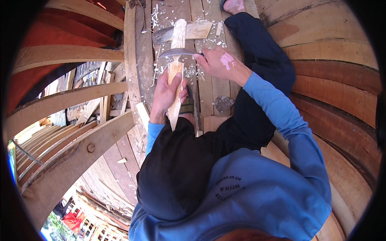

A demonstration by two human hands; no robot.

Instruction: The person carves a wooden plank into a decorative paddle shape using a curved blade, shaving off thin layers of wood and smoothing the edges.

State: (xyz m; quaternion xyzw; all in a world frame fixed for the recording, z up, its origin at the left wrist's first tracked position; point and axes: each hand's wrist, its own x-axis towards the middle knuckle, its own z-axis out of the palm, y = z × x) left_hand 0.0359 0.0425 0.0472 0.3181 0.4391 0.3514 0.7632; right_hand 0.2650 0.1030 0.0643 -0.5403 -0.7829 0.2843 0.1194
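Observation:
My left hand (169, 90) is wrapped round a carved piece of pale wood (174, 110). Its near end tapers to a point above my knee, and it thins to a narrow neck beyond my fingers. The wider far part rests over a short wooden block (199, 31) on the floor. In my right hand (223, 64) is a knife with a curved metal blade (179, 52), its handle mostly hidden by my fingers. The blade lies crosswise over the wood at the far side of the neck.
Pale chips and shavings are scattered over the plank floor (206, 86). Curved wooden planks (333, 52) rise close on my right. On my left, wooden ribs (76, 146) stand with gaps between them. A flat greyish piece (223, 104) lies beside my right leg. My legs flank the work.

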